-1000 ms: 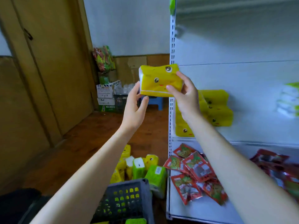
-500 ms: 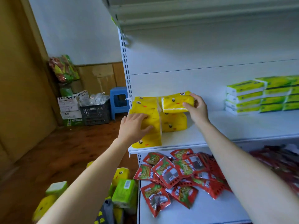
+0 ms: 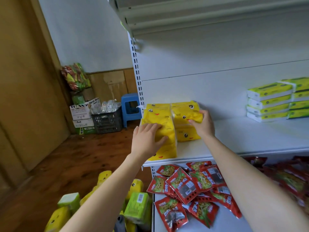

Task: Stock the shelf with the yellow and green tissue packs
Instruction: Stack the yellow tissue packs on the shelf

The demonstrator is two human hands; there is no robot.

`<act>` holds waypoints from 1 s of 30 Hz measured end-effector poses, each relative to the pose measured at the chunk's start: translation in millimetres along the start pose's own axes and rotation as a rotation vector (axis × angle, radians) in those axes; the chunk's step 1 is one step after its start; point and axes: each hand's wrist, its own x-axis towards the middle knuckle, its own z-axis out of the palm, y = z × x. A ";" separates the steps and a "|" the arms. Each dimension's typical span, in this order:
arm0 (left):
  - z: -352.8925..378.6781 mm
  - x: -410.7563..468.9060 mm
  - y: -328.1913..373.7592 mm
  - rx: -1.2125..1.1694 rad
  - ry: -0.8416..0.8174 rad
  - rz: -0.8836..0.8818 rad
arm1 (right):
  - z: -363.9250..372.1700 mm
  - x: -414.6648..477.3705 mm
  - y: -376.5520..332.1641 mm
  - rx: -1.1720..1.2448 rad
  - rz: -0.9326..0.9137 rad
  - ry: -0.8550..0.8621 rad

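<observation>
Our right hand [image 3: 203, 125] gripping a glossy yellow pack [image 3: 184, 113] printed with a cartoon face, at the shelf [image 3: 250, 136] left end, our left hand [image 3: 146, 139] flat, fingers straight, against the neighbouring yellow stack [image 3: 165, 152]

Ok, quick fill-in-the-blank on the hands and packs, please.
The right hand grips a pack coloured ____.
The left hand presses the yellow stack at the ____ end of the shelf.
The green packs stand ____ of the yellow ones.
The red packets lie one level ____ them.
Missing: yellow, left, right, below.
</observation>
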 end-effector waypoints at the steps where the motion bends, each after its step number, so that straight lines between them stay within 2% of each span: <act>1: 0.1 -1.0 0.3 -0.003 0.000 -0.002 | 1.9 -0.7 -1.5 -0.005 0.009 0.011; 7: -7.5 1.5 0.8 0.002 -0.041 0.002 | -9.0 -4.8 -8.8 -0.010 0.004 -0.007; 14: -18.7 -8.5 -7.1 -0.054 -0.031 -0.030 | -36.5 -7.6 -37.3 0.097 -0.183 0.087; 17: -29.0 -17.9 -21.3 -0.068 -0.002 -0.069 | -26.9 -15.3 -69.4 0.141 -0.267 0.060; 25: -70.1 -59.3 -83.2 -0.089 0.058 -0.276 | 43.4 -88.0 -150.9 0.194 -0.453 -0.228; 30: -78.8 -130.5 -141.4 -0.112 0.033 -0.462 | 117.0 -188.2 -166.3 0.249 -0.438 -0.513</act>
